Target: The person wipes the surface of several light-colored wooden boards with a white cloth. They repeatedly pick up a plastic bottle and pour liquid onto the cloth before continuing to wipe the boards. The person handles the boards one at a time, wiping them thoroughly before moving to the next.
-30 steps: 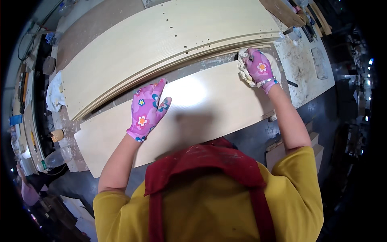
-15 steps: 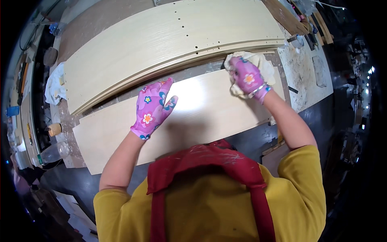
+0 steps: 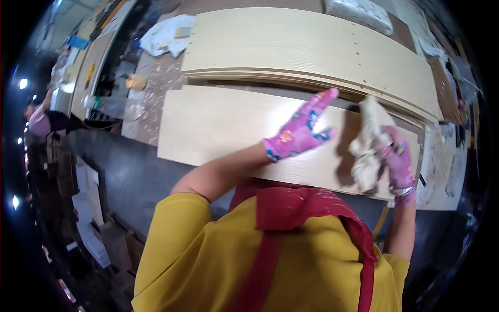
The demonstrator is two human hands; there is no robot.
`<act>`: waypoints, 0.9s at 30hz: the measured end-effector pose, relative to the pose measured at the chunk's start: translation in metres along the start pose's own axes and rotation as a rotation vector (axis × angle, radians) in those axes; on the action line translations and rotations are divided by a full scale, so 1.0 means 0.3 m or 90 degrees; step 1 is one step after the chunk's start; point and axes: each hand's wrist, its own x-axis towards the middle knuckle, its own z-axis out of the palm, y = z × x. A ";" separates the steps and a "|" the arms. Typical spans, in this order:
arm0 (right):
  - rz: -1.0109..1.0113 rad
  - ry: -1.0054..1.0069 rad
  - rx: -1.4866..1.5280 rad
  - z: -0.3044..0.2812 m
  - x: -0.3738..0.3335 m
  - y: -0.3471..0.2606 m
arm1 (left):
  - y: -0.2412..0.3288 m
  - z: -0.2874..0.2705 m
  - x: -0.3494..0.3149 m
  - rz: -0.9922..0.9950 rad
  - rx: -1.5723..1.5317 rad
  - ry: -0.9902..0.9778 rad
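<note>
Hands (image 3: 299, 133) with cloth (image 3: 368, 148), stacked boards (image 3: 306, 44) beyond

Clutching a crumpled cream cloth (image 3: 370, 143) in the gloved right hand (image 3: 397, 158), over the right part of a pale board (image 3: 218, 125)! Stretching the gloved left hand (image 3: 299, 130) across the board's middle, thumb-spread. Spotting stacked panels (image 3: 270, 41) just beyond, drilled with holes; catching a white rag (image 3: 162, 35) and clear bottle (image 3: 117, 107) leftward.
</note>
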 end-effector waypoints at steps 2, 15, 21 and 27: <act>0.011 -0.122 0.163 0.131 -0.010 -0.086 | 0.043 0.033 -0.027 -0.092 -0.320 -0.035; 0.240 -0.410 0.985 0.628 0.007 0.068 | 0.095 -0.275 -0.299 -0.243 -0.222 0.065; 0.249 -0.422 1.025 0.640 0.072 -0.061 | -0.046 -0.812 -0.671 -0.239 -0.040 0.721; 0.239 -0.245 0.972 0.692 0.077 -0.059 | -0.351 -1.232 -0.877 -0.282 0.155 0.911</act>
